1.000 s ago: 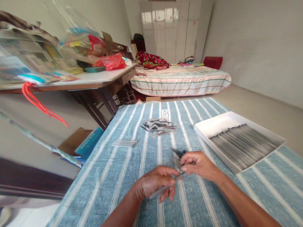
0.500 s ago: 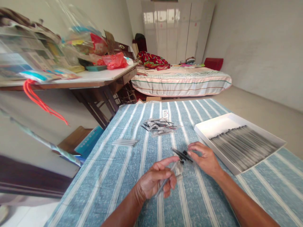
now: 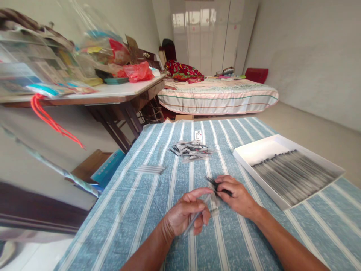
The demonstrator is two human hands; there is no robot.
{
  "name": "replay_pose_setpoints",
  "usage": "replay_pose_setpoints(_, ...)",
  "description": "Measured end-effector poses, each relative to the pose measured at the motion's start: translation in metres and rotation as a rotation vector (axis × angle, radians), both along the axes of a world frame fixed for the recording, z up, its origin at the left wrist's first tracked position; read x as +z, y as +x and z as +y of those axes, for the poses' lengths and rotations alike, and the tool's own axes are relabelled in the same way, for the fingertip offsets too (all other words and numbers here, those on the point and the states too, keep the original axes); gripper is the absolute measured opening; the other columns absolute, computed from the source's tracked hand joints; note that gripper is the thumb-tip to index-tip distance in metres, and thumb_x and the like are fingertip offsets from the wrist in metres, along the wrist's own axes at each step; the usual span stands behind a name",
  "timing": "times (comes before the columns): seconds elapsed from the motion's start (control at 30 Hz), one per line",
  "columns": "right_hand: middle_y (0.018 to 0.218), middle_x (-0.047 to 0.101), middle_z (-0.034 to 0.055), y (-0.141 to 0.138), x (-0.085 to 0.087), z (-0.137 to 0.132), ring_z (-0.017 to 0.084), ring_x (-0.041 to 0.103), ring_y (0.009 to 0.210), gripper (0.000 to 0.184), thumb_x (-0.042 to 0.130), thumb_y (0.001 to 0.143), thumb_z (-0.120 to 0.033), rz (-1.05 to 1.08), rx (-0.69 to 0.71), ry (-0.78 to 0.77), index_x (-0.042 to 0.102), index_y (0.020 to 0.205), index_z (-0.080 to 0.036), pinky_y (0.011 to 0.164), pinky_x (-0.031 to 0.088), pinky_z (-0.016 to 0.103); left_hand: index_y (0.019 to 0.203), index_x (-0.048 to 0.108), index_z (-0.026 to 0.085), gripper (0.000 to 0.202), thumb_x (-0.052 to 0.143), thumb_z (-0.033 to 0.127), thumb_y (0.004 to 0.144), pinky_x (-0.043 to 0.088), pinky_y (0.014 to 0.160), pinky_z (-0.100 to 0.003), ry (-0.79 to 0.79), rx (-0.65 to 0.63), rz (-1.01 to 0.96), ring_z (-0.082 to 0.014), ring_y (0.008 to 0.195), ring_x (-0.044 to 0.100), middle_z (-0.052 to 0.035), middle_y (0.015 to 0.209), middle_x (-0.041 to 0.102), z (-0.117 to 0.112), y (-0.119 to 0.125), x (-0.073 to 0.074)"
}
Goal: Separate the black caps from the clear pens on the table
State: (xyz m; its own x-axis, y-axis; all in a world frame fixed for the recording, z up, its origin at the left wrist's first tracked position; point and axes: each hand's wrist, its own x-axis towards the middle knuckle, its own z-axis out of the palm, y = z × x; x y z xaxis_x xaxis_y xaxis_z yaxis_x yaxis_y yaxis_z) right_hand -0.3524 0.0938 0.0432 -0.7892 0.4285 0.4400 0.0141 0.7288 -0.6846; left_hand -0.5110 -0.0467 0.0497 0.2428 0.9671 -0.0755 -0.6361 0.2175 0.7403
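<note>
My left hand (image 3: pixel 188 213) is closed around a slim grey, see-through stick (image 3: pixel 192 223) that slants across the fingers, its forefinger stretched toward the right hand. Just opposite, my right hand (image 3: pixel 238 196) has thumb and fingers curled over small black pieces (image 3: pixel 228 191) on the cloth; the fingers partly hide them. Thin black sticks (image 3: pixel 210 181) poke out to the left of those fingertips. Below them, by the left fingers, is a small clear packet (image 3: pixel 214 207), blurred.
Small clear packets with dark pieces form a pile (image 3: pixel 191 151) on the striped cloth (image 3: pixel 172 188). Left of it lie several pale grey sticks (image 3: pixel 150 169). A white box (image 3: pixel 258 180) full of grey black-ended sticks stands at right. Behind are a cluttered side table (image 3: pixel 113 92) and a bed (image 3: pixel 217 101).
My right hand has moved left and closed over the black pieces beside the left fingertips. The left hand keeps its hold on the grey stick. The view has shifted slightly.
</note>
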Motion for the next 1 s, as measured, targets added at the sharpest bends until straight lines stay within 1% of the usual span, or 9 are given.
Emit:
replay_pose_setpoints(0.1,0.078,0.065,0.0045,0.002,0.010,-0.005,0.016,0.060,0.074,0.007,0.054,0.076,-0.016,0.018,-0.046,-0.313,0.061,0.075,-0.017,0.070,0.047,0.029,0.117,0.051,0.021,0.037,0.052,0.018,0.080,0.038,0.036,-0.016,-0.022,-0.018,0.023,-0.0057,0.035,0.045,-0.0049,0.063,0.065,0.001,0.000,0.001)
replay_pose_setpoints(0.17,0.069,0.065,0.0027,0.003,0.015,-0.007,0.014,0.060,0.064,0.007,0.056,0.076,-0.020,0.008,-0.021,-0.507,0.061,0.075,-0.016,0.062,0.047,0.026,0.116,0.051,0.020,0.036,0.052,0.018,0.080,0.039,0.035,-0.017,-0.040,-0.030,0.037,-0.0063,0.034,0.046,-0.0050,0.063,0.065,0.002,0.001,0.001)
replay_pose_setpoints(0.2,0.066,0.065,0.0021,0.004,0.017,-0.007,0.014,0.060,0.062,0.008,0.057,0.075,-0.022,0.006,0.004,-0.579,0.062,0.074,-0.016,0.060,0.046,0.025,0.116,0.051,0.019,0.037,0.052,0.018,0.080,0.039,0.035,-0.017,-0.051,-0.033,0.043,-0.0066,0.034,0.046,-0.0052,0.063,0.065,0.002,0.001,0.001)
replay_pose_setpoints(0.27,0.062,0.063,0.0006,0.004,0.019,-0.008,0.013,0.059,0.059,0.011,0.060,0.074,-0.025,0.013,0.057,-0.662,0.063,0.074,-0.015,0.058,0.046,0.024,0.117,0.051,0.018,0.038,0.053,0.018,0.079,0.039,0.034,-0.017,-0.068,-0.036,0.053,-0.0073,0.033,0.046,-0.0058,0.063,0.066,0.003,0.002,0.000)
replay_pose_setpoints(0.4,0.060,0.060,-0.0012,0.003,0.017,-0.009,0.010,0.056,0.054,0.016,0.064,0.072,-0.030,0.039,0.128,-0.731,0.064,0.077,-0.014,0.056,0.044,0.022,0.118,0.050,0.019,0.041,0.056,0.019,0.078,0.037,0.034,-0.017,-0.081,-0.034,0.062,-0.0070,0.033,0.046,-0.0059,0.062,0.066,0.002,0.002,-0.002)
replay_pose_setpoints(0.53,0.054,0.057,-0.0039,0.001,0.015,-0.010,0.008,0.051,0.047,0.020,0.069,0.067,-0.031,0.050,0.119,-0.866,0.059,0.072,-0.015,0.048,0.040,0.020,0.118,0.050,0.019,0.041,0.057,0.021,0.077,0.036,0.034,-0.016,-0.099,-0.029,0.054,-0.0068,0.033,0.046,-0.0060,0.062,0.066,0.002,0.001,-0.003)
replay_pose_setpoints(0.67,0.051,0.057,-0.0025,0.002,0.014,-0.010,0.008,0.050,0.048,0.021,0.070,0.067,-0.032,0.012,0.118,-0.827,0.059,0.064,-0.014,0.048,0.039,0.020,0.112,0.053,0.018,0.035,0.058,0.022,0.077,0.036,0.033,-0.016,-0.113,-0.044,0.060,-0.0071,0.032,0.047,-0.0060,0.062,0.067,0.002,0.002,-0.003)
replay_pose_setpoints(0.83,0.054,0.061,-0.0010,0.002,0.015,-0.009,0.010,0.052,0.051,0.021,0.068,0.069,-0.034,-0.010,0.153,-0.809,0.062,0.065,-0.014,0.052,0.040,0.021,0.104,0.057,0.016,0.029,0.058,0.023,0.076,0.036,0.032,-0.016,-0.144,-0.047,0.087,-0.0071,0.030,0.046,-0.0056,0.060,0.066,0.002,0.004,-0.002)
replay_pose_setpoints(1.0,0.055,0.061,-0.0008,0.002,0.014,-0.009,0.010,0.054,0.052,0.022,0.066,0.070,-0.035,-0.017,0.167,-0.799,0.063,0.065,-0.014,0.054,0.041,0.022,0.103,0.058,0.016,0.029,0.059,0.023,0.075,0.035,0.031,-0.016,-0.177,-0.046,0.109,-0.0076,0.030,0.047,-0.0057,0.061,0.067,0.001,0.005,-0.001)
